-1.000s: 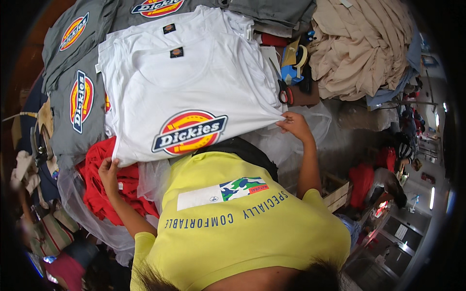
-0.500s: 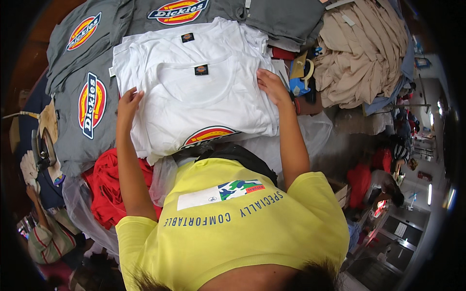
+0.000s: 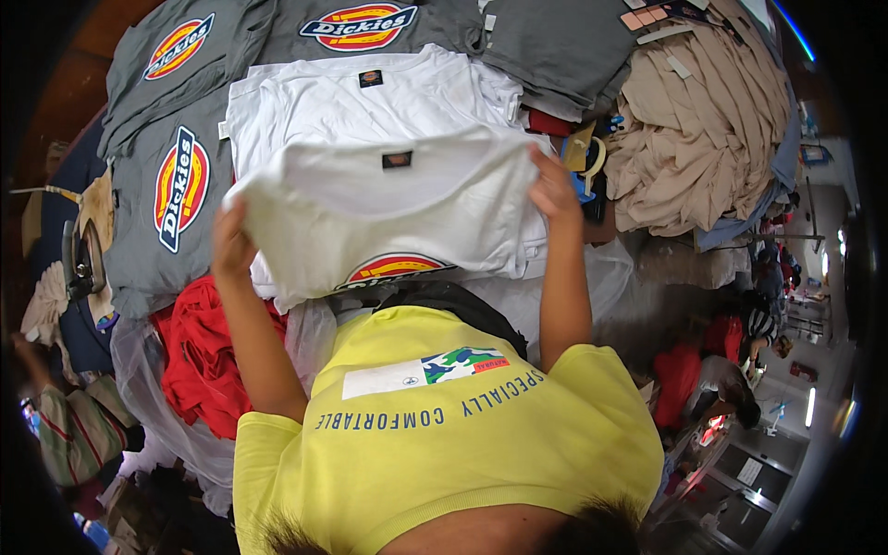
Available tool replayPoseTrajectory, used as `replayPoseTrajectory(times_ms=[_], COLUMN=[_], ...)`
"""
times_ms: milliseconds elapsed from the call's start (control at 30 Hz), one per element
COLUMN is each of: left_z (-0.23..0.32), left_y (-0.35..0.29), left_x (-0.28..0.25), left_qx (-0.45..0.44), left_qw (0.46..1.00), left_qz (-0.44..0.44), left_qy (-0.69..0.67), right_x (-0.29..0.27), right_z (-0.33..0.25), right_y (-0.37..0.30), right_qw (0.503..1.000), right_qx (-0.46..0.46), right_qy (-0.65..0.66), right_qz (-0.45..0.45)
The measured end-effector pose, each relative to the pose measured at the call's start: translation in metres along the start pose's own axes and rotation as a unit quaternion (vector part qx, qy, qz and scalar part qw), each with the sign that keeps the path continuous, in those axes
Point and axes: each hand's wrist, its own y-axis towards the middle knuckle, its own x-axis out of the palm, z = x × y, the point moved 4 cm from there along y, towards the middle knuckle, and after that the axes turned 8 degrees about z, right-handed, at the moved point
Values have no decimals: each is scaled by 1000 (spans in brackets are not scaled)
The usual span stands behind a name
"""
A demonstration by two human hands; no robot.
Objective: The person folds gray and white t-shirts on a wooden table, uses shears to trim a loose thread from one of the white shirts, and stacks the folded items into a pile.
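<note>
A white T-shirt [image 3: 398, 227] with a dark neck label and a red and yellow chest print is stretched between my two hands. My left hand [image 3: 233, 242], a little blurred, grips it at the left shoulder. At the right shoulder, the fingers of my right hand [image 3: 556, 187] are closed on the cloth. Its neck edge is raised above another white T-shirt [image 3: 324, 104], which lies flat just beyond it with its own neck label showing. The lower part of the held shirt hangs toward my body.
Grey T-shirts [image 3: 134, 236] with large prints spread to the left and far side. A beige cloth heap [image 3: 698, 139] stands at the right, near a tape roll [image 3: 595, 157]. Red cloth [image 3: 208, 356] lies by my left forearm. An iron [image 3: 83, 259] and another person's arm [image 3: 32, 361] are farther left.
Both hands have closed on the top white T-shirt's shoulders and lifted its neck edge off the pile. The hands have moved slightly apart, pulling the shirt wider.
</note>
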Motion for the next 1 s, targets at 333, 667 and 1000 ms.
replayPoseTrajectory(times_ms=[333,667,1000], left_z=[55,-31,-6], left_y=[-95,127,52], left_x=[-29,-27,-23], left_qx=[101,-132,153], left_qw=[993,946,738], left_qz=[-48,129,168], left_qy=[36,265,636], right_x=[-35,-15,-20], right_z=[-52,40,-3], right_y=[-97,141,54], right_qw=[994,993,759], right_qx=[-68,119,-327], right_qy=[-44,6,-522], right_qz=[-77,23,212])
